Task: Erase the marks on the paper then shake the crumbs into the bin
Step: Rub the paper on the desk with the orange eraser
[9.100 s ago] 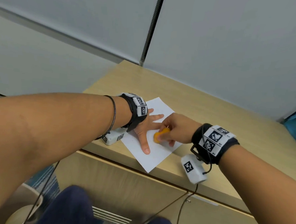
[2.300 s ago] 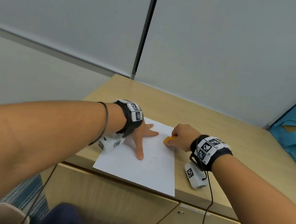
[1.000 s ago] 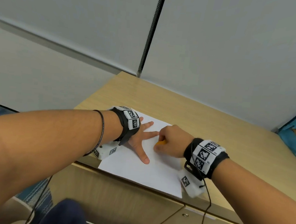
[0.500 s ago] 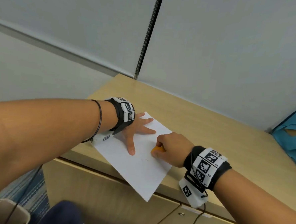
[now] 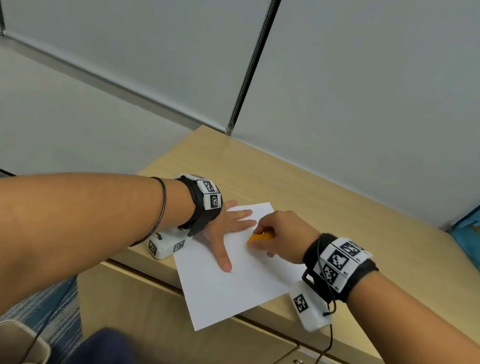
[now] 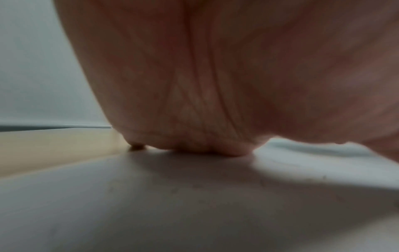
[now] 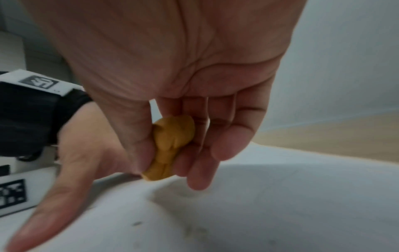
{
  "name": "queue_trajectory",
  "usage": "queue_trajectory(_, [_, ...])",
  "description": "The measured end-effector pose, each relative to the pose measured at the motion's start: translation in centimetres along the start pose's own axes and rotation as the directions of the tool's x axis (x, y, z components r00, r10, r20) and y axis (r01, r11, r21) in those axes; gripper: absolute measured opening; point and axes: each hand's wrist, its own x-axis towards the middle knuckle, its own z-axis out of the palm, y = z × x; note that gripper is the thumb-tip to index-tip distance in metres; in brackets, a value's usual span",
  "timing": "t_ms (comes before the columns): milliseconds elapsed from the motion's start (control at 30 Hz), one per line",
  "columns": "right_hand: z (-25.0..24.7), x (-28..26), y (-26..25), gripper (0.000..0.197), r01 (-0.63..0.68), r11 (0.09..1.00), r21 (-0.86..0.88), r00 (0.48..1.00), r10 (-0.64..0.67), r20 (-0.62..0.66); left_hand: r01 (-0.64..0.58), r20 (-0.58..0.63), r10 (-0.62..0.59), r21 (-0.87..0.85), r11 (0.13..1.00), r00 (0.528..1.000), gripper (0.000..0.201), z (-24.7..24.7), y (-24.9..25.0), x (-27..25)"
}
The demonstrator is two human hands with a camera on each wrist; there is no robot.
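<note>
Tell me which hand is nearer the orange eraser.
Right. The right hand pinches the orange eraser between thumb and fingers; the left hand lies flat on the paper just beside it, not touching it.

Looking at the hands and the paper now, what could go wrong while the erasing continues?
1. The paper hangs with one corner over the desk edge; only the flat left hand pins it, so hard rubbing may slide or crease it.
2. Small crumbs lie loose on the sheet; a quick stroke might push them onto the desk instead of the bin.
3. The right hand pinches the small orange eraser with its fingertips, so it may slip out.
</note>
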Motion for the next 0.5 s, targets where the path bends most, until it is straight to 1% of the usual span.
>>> queue_trajectory(100, [0.9, 0.3, -1.0, 0.021, 0.109, 0.993, 0.039, 0.988, -0.113, 0.109, -0.014, 0.007, 0.014, -0.018, 1.0, 1.0, 0.12, 0.0, 0.1, -0.1])
queue_trajectory(133, [1.1, 0.5, -1.0, 0.021, 0.125, 0.992, 0.014, 0.987, -0.126, 0.102, -0.01, 0.011, 0.01, -0.026, 1.0, 1.0, 0.12, 0.0, 0.1, 0.0])
queue_trajectory(167, [1.1, 0.9, -0.8, 0.02, 0.12, 0.993, -0.017, 0.991, -0.119, 0.059, -0.006, 0.012, 0.006, -0.028, 1.0, 1.0, 0.121, 0.0, 0.0, 0.0])
queue_trajectory(233, [0.7, 1.9, 0.0, 0.018, 0.035, 0.997, -0.07, 0.996, -0.04, -0.077, 0.002, 0.006, -0.002, -0.029, 1.0, 1.0, 0.124, 0.1, 0.1, 0.1])
queue_trajectory(267, [0.6, 2.2, 0.4, 0.019, -0.003, 0.998, -0.066, 0.993, -0.005, -0.121, 0.004, 0.002, -0.004, -0.031, 1.0, 1.0, 0.126, 0.0, 0.2, 0.1])
queue_trajectory(300, [0.6, 2.3, 0.4, 0.018, -0.001, 0.998, -0.056, 0.992, -0.006, -0.126, 0.004, -0.001, -0.005, -0.033, 0.999, 1.0, 0.126, 0.1, 0.1, 0.2])
queue_trajectory(333, [0.8, 2.2, 0.0, 0.015, 0.038, 0.998, -0.054, 0.996, -0.042, -0.084, 0.002, -0.003, -0.002, -0.035, 0.999, 1.0, 0.125, 0.1, 0.1, 0.3])
queue_trajectory(367, [1.1, 1.8, -0.6, 0.012, 0.109, 0.992, -0.059, 0.994, -0.11, -0.018, -0.002, -0.003, 0.002, -0.035, 0.999, 1.0, 0.123, 0.2, 0.0, 0.3])
queue_trajectory(400, [1.3, 1.3, -1.2, 0.013, 0.16, 0.985, -0.064, 0.986, -0.157, 0.054, -0.004, -0.004, 0.004, -0.034, 0.999, 1.0, 0.121, 0.3, 0.0, 0.4])
queue_trajectory(433, [1.2, 1.0, -1.4, 0.015, 0.186, 0.98, -0.069, 0.979, -0.179, 0.099, -0.005, -0.003, 0.004, -0.036, 0.999, 1.0, 0.121, 0.3, -0.1, 0.5])
queue_trajectory(467, [0.9, 1.2, -1.4, 0.017, 0.167, 0.982, -0.091, 0.983, -0.158, 0.098, -0.004, 0.001, 0.004, -0.044, 0.999, 1.0, 0.122, 0.4, -0.1, 0.5])
queue_trajectory(500, [0.4, 1.7, -1.0, 0.018, 0.122, 0.985, -0.122, 0.992, -0.117, 0.053, -0.004, -0.002, 0.004, -0.051, 0.999, 1.0, 0.123, 0.4, -0.1, 0.5])
